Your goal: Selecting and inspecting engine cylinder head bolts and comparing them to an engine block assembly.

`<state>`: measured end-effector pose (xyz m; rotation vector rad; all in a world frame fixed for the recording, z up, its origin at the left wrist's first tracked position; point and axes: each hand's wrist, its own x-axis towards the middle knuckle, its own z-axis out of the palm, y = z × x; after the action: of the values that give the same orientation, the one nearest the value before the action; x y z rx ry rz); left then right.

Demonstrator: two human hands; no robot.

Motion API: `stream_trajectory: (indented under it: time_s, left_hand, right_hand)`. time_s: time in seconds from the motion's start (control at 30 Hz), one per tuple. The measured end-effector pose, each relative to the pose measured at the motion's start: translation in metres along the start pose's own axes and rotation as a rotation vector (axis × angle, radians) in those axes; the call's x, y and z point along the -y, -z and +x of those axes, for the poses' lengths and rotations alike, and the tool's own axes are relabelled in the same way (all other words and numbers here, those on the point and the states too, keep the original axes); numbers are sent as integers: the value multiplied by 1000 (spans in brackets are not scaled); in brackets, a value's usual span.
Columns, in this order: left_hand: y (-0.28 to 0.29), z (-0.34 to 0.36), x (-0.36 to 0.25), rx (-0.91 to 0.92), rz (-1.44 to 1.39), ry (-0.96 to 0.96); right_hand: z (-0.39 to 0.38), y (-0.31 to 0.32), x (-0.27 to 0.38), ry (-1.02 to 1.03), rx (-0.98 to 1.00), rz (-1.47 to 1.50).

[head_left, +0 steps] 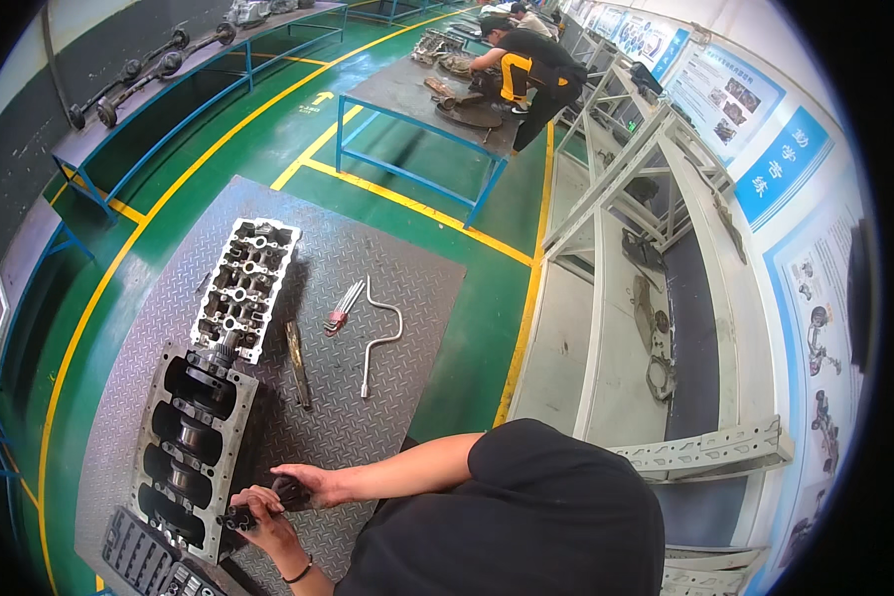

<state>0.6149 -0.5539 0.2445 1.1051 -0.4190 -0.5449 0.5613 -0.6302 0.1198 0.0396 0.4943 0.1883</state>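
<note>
My left hand (268, 521) is closed round a black socket tool (236, 519), whose round end points toward the engine block (219, 467). Just beyond it, my right hand (313, 484) grips the dark thicker part of the same tool; its exact shape is partly hidden by my fingers. The block lies with its crankshaft (184, 477) showing, close to the left of both hands. A cylinder head (246, 283) sits past the block's far end. Below the block, an open socket set case (134, 551) holds several pieces.
On the metal-plated bench (387, 268) lie a bent speed handle (400, 323), a hex key set (342, 310) and a worn stick-like piece (296, 363). A person (531, 60) works at another bench (392, 94) ahead. White shelving (596, 298) stands at the right.
</note>
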Motion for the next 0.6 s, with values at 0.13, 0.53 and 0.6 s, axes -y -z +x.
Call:
stream_trajectory:
  time_s: [0.13, 0.53, 0.6]
  left_hand:
    - [0, 4, 7, 94, -21, 10]
    - [29, 3, 26, 177, 188, 162]
    - [34, 6, 33, 168, 88, 146]
  right_hand:
    - [3, 5, 4, 64, -93, -23]
    - [17, -2, 1, 83, 0, -69]
    - [17, -1, -1, 63, -208, -81]
